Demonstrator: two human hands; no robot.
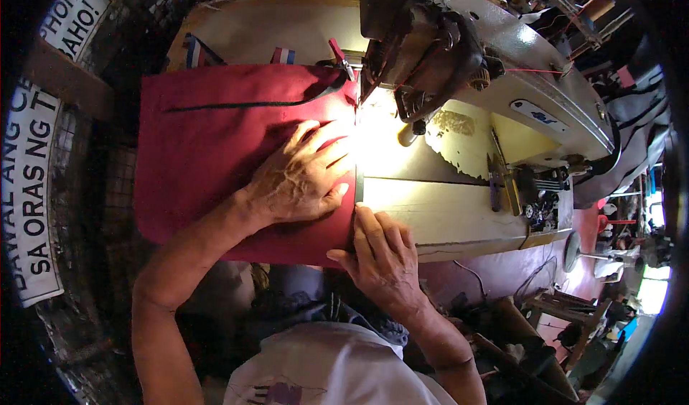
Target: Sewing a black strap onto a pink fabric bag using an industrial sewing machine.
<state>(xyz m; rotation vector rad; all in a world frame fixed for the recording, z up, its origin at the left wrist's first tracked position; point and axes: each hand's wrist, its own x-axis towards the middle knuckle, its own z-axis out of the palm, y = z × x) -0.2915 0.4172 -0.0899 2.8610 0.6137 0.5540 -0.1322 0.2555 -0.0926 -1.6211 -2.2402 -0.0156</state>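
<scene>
A red fabric piece (194, 154) lies on the sewing machine table, with a dark narrow strip (359, 189) along its right edge. A loose black strap (237, 105) curves across its upper part. My left hand (301, 179) lies on the fabric with fingers spread, its fingertips in bright lamp light near the needle area. My right hand (380, 254) rests at the fabric's lower right edge, fingertips on the strip and thumb apart. A small red-handled metal piece (337, 53) sits at the top edge, beside the machine's dark head (409, 53).
The machine's pale arm (517, 67) spans the upper right. Scissors or snips (509, 189) and small metal parts (538, 211) lie on the table (459, 233) at right. Striped tags (282, 54) show behind the fabric. Signs (36, 189) hang at left; clutter (552, 333) fills the lower right.
</scene>
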